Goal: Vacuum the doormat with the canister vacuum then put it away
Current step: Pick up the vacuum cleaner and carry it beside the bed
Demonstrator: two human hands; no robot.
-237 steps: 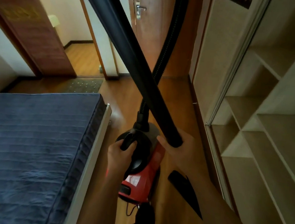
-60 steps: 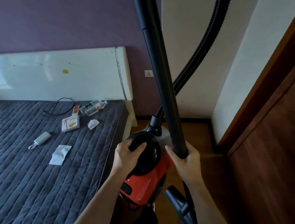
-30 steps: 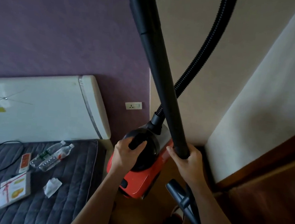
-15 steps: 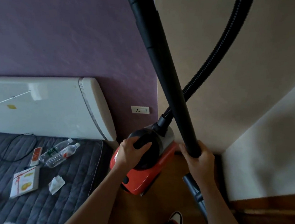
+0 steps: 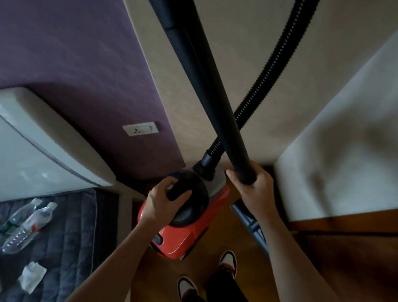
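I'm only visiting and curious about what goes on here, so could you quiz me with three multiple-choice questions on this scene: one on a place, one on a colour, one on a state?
1. Where do the plastic bottles lie?
A. on the floor
B. on the bed
C. on a shelf

2. What colour is the body of the vacuum?
A. blue
B. green
C. red

3. What is the right hand doing?
A. gripping the black tube
B. hanging open
C. holding a bottle

Answers:
1 B: they lie on its grey quilted cover.
2 C: its shell is red under a black top.
3 A: its fingers curl round the tube's lower end.
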